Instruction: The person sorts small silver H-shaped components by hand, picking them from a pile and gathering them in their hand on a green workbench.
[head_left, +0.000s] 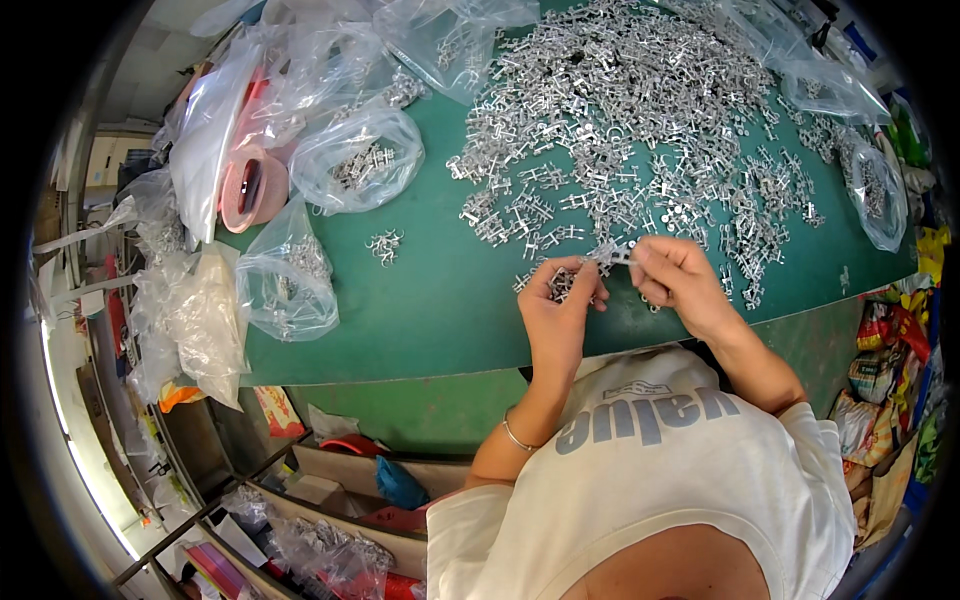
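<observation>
Between my two hands, at the near edge of the green table, is a small silver metal part. My right hand pinches one end of it. My left hand has its fingers closed around the other end. Several similar metal pieces show beside the left palm; I cannot tell whether they are held or lie on the table. Just beyond my hands spreads a large heap of silver metal parts, with looser clusters at its near side.
At the left stand clear plastic bags of metal parts, and a pink container with a dark red object inside. A small pile of hooked metal pieces lies apart. Another filled bag is at the right edge. Shelves sit below the table.
</observation>
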